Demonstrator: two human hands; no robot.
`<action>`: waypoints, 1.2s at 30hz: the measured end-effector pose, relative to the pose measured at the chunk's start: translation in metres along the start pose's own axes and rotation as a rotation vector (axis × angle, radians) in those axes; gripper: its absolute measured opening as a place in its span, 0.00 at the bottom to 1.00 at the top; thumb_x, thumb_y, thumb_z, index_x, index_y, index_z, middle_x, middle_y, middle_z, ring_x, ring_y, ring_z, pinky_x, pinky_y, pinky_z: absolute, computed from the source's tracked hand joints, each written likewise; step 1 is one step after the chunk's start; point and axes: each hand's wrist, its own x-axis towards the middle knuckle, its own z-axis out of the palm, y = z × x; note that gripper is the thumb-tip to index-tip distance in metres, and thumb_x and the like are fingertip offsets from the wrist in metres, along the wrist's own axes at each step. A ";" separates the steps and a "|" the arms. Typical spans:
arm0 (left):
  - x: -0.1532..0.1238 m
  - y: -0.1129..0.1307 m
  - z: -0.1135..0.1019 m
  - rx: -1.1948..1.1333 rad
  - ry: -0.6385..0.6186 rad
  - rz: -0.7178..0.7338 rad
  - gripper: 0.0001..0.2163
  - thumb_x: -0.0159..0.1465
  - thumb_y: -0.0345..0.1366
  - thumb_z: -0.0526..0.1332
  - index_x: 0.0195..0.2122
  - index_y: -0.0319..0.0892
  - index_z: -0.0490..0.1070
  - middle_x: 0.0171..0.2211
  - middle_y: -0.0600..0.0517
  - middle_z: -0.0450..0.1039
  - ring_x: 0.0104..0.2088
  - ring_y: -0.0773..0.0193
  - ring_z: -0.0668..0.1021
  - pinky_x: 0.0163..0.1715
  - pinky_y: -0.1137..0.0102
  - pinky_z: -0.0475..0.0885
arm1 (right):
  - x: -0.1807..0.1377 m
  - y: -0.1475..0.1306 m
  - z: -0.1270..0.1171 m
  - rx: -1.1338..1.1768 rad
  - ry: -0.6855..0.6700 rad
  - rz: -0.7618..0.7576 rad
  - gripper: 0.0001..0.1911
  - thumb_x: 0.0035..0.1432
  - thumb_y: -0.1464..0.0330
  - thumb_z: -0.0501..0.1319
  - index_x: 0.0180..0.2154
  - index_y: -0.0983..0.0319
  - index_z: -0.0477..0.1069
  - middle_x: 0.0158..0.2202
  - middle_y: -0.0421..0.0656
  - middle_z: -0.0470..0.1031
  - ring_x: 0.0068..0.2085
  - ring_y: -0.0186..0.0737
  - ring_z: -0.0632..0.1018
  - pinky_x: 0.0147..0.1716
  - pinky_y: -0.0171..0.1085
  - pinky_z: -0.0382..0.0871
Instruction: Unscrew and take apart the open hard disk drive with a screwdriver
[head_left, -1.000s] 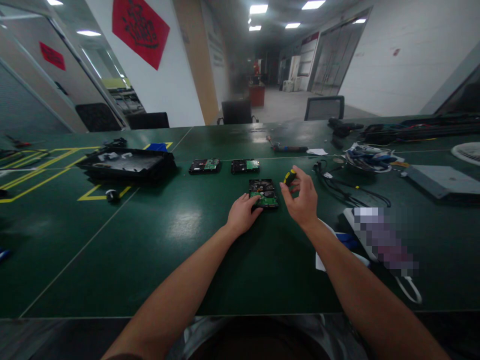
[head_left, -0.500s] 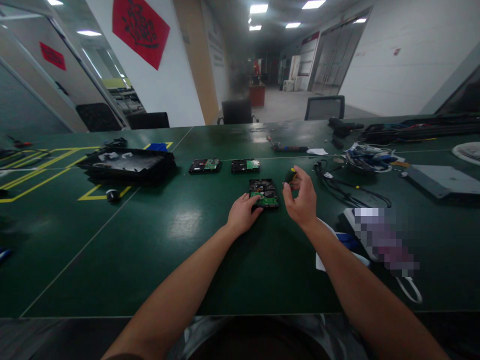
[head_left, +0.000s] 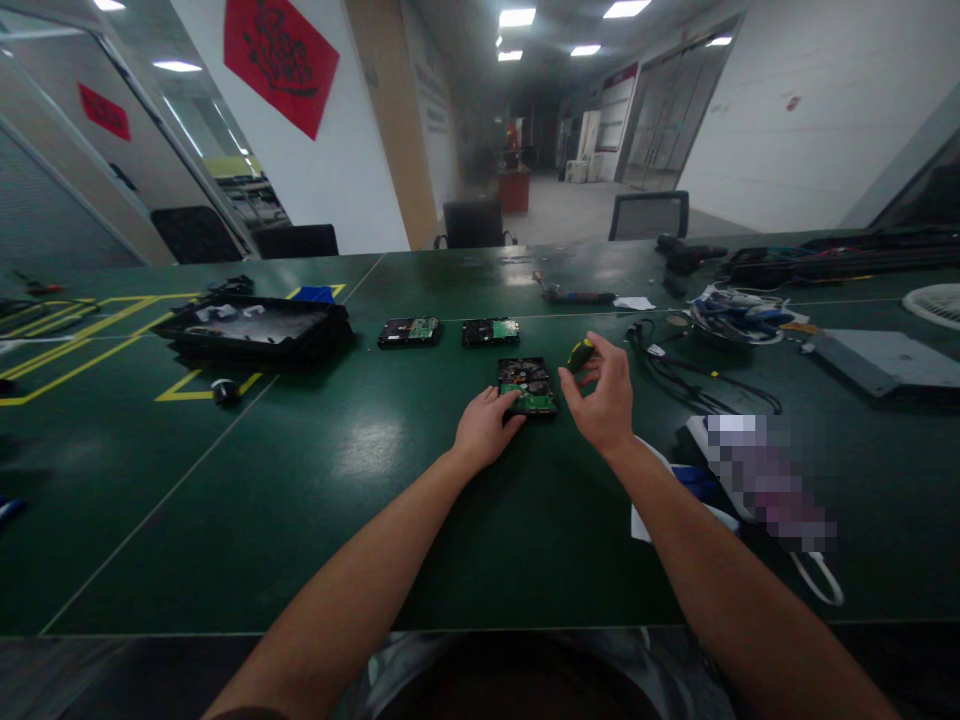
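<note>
A hard drive (head_left: 527,385) lies circuit board up on the green table (head_left: 300,470), in front of me. My left hand (head_left: 484,428) rests against its near left edge, fingers curled onto it and holding it down. My right hand (head_left: 604,398) hovers just right of the drive, fingers pinched round a screwdriver (head_left: 580,353) with a yellow and black handle. The screwdriver's tip is hidden behind my fingers.
Two more hard drives (head_left: 409,331) (head_left: 490,331) lie farther back. A black tray (head_left: 251,329) sits at the left, cables (head_left: 701,370) and a bundle of wires (head_left: 735,315) at the right. White and blue items (head_left: 694,485) lie under my right forearm. Chairs (head_left: 649,214) stand behind the table.
My right hand's fingers have shifted on the screwdriver handle, which has turned slightly. My left hand and the drive have stayed put.
</note>
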 end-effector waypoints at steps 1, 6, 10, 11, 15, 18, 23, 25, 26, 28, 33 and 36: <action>0.000 0.000 0.000 0.000 -0.001 0.000 0.23 0.69 0.45 0.61 0.64 0.47 0.69 0.64 0.43 0.69 0.68 0.50 0.67 0.65 0.55 0.64 | 0.000 0.000 0.000 0.002 -0.003 -0.005 0.35 0.61 0.67 0.63 0.67 0.56 0.55 0.54 0.51 0.67 0.41 0.45 0.77 0.39 0.49 0.82; 0.000 0.000 0.000 0.000 0.002 -0.006 0.23 0.69 0.45 0.61 0.64 0.47 0.69 0.64 0.42 0.69 0.68 0.50 0.67 0.65 0.55 0.64 | 0.000 -0.002 -0.001 0.039 -0.022 -0.018 0.35 0.63 0.69 0.60 0.68 0.56 0.53 0.55 0.52 0.66 0.43 0.45 0.77 0.41 0.49 0.82; 0.000 0.000 0.000 -0.002 0.001 -0.004 0.24 0.69 0.45 0.61 0.64 0.47 0.69 0.64 0.42 0.69 0.68 0.50 0.67 0.65 0.55 0.64 | 0.000 -0.002 -0.001 0.028 -0.024 -0.009 0.34 0.62 0.67 0.62 0.67 0.56 0.55 0.55 0.52 0.66 0.43 0.46 0.77 0.38 0.48 0.82; 0.000 0.000 -0.001 -0.001 0.001 -0.003 0.24 0.69 0.45 0.61 0.64 0.47 0.69 0.64 0.42 0.69 0.68 0.49 0.67 0.65 0.54 0.64 | 0.000 -0.002 -0.001 0.030 -0.024 -0.010 0.34 0.62 0.68 0.61 0.68 0.55 0.55 0.56 0.52 0.66 0.43 0.46 0.77 0.38 0.49 0.82; 0.000 0.000 -0.001 -0.001 -0.001 -0.005 0.24 0.69 0.45 0.61 0.65 0.47 0.68 0.64 0.43 0.69 0.68 0.50 0.66 0.65 0.54 0.65 | 0.000 -0.001 -0.001 0.041 -0.022 -0.009 0.34 0.63 0.69 0.60 0.68 0.55 0.53 0.57 0.52 0.66 0.44 0.47 0.78 0.40 0.50 0.82; 0.000 -0.001 0.000 -0.003 -0.004 -0.006 0.24 0.69 0.45 0.61 0.65 0.47 0.68 0.64 0.42 0.70 0.68 0.50 0.66 0.65 0.54 0.64 | 0.000 -0.002 -0.002 0.035 -0.017 0.000 0.34 0.62 0.68 0.61 0.67 0.55 0.55 0.56 0.52 0.66 0.43 0.45 0.78 0.37 0.47 0.82; 0.000 -0.001 0.001 -0.004 0.005 0.004 0.23 0.69 0.45 0.60 0.64 0.46 0.69 0.64 0.41 0.69 0.68 0.49 0.66 0.65 0.55 0.64 | 0.002 -0.005 -0.003 0.041 -0.025 -0.011 0.34 0.62 0.70 0.61 0.67 0.55 0.56 0.55 0.51 0.66 0.42 0.43 0.77 0.38 0.45 0.82; 0.000 0.000 0.001 0.000 0.012 0.009 0.23 0.69 0.44 0.61 0.64 0.45 0.69 0.63 0.40 0.70 0.68 0.49 0.67 0.65 0.55 0.64 | 0.002 -0.006 -0.003 0.048 -0.020 -0.012 0.34 0.62 0.71 0.61 0.67 0.56 0.56 0.56 0.51 0.66 0.43 0.43 0.77 0.39 0.44 0.82; 0.000 0.000 0.001 0.002 0.014 0.008 0.23 0.69 0.44 0.61 0.64 0.44 0.69 0.63 0.40 0.70 0.68 0.49 0.67 0.65 0.56 0.64 | 0.002 -0.005 -0.003 0.050 -0.016 -0.010 0.34 0.62 0.71 0.61 0.67 0.56 0.56 0.56 0.52 0.66 0.43 0.43 0.77 0.38 0.44 0.81; 0.000 -0.001 0.002 0.004 0.013 0.006 0.23 0.69 0.44 0.61 0.64 0.44 0.70 0.63 0.40 0.70 0.68 0.49 0.67 0.65 0.56 0.64 | 0.001 -0.004 -0.002 0.045 -0.009 -0.002 0.34 0.61 0.70 0.62 0.67 0.56 0.57 0.55 0.51 0.67 0.42 0.43 0.77 0.37 0.43 0.81; 0.000 -0.002 0.001 0.003 0.009 0.005 0.24 0.69 0.45 0.61 0.64 0.45 0.69 0.64 0.41 0.69 0.68 0.49 0.67 0.65 0.55 0.64 | 0.001 -0.002 -0.002 0.045 -0.001 -0.004 0.35 0.61 0.69 0.62 0.67 0.55 0.56 0.55 0.52 0.66 0.42 0.45 0.77 0.37 0.47 0.81; -0.001 -0.002 0.001 -0.001 0.008 0.005 0.24 0.69 0.45 0.60 0.64 0.46 0.69 0.64 0.41 0.69 0.68 0.49 0.66 0.65 0.54 0.64 | 0.000 -0.002 -0.002 0.053 -0.009 -0.012 0.35 0.63 0.69 0.60 0.68 0.54 0.54 0.57 0.52 0.66 0.44 0.46 0.77 0.40 0.49 0.81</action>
